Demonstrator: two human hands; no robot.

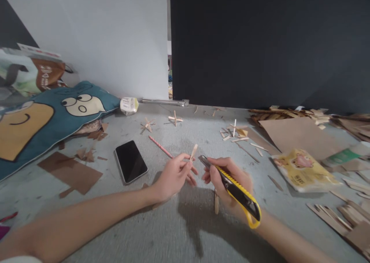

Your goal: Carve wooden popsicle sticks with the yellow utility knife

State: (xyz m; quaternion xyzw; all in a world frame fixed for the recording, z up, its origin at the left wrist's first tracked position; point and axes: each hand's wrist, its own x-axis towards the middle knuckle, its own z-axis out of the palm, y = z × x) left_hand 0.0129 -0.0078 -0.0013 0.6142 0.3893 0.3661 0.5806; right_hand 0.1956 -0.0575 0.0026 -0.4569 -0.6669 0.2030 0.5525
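Note:
A short wooden craft stick [194,151] stands tilted up from the pinched fingers of my left hand [175,176]. My right hand [231,178] is wrapped round a yellow and black utility knife [238,193], its tip pointing up and left towards the stick, a small gap apart. Another craft stick [216,202] lies on the grey surface below my right hand, partly hidden by it. Behind my left hand lies a red-and-white striped straw [160,145]. To the left of that hand rests a black-screened phone [131,161].
Small crossed-stick pieces [175,119] stand farther back. A yellow packet [305,168], brown cardboard [297,134] and a green-labelled bottle [345,155] are at the right, with loose wooden sticks [343,220] nearer. A blue cushion [58,116] and cardboard scraps [69,172] lie left. Upright panels stand behind.

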